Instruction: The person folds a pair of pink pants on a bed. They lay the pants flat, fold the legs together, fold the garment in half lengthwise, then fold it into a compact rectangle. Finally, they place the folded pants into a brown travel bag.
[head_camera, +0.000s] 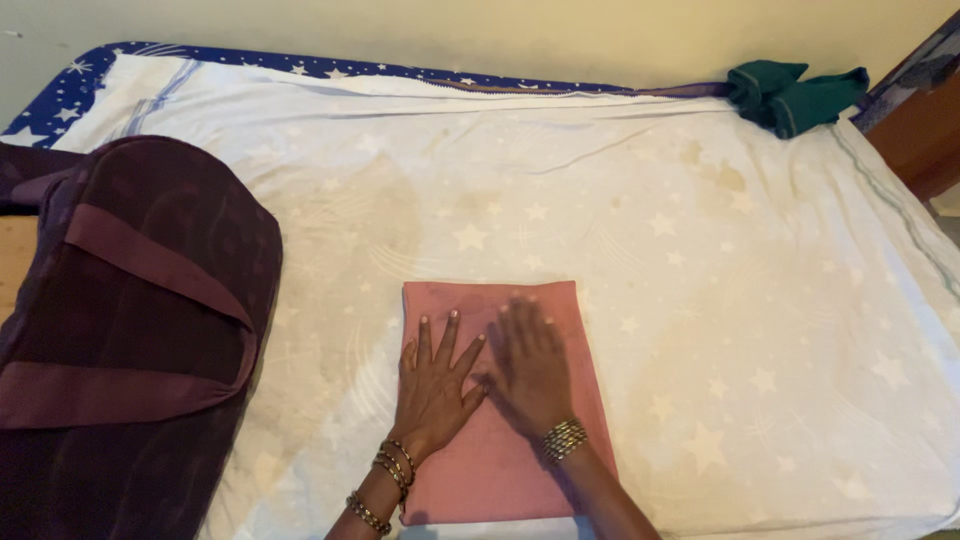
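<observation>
While left hand (432, 385), right hand (530, 365) press spread flat on pink cloth (500, 470) — white sheet (760, 300) open rightward.

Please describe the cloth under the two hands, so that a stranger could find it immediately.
On the white star-patterned bed sheet, look near the front edge, at the middle. There lies a folded pink cloth, with the left hand and right hand flat on it. Its neighbours are maroon and green.

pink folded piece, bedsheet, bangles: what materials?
Pink folded cloth: thin woven fabric, matte, likely cotton; it lies flat with crisp edges under both hands. Bedsheet: light woven cloth, white with a pale star print, creased and stained. Bangles: look like metal, gold-toned with glints.
</observation>
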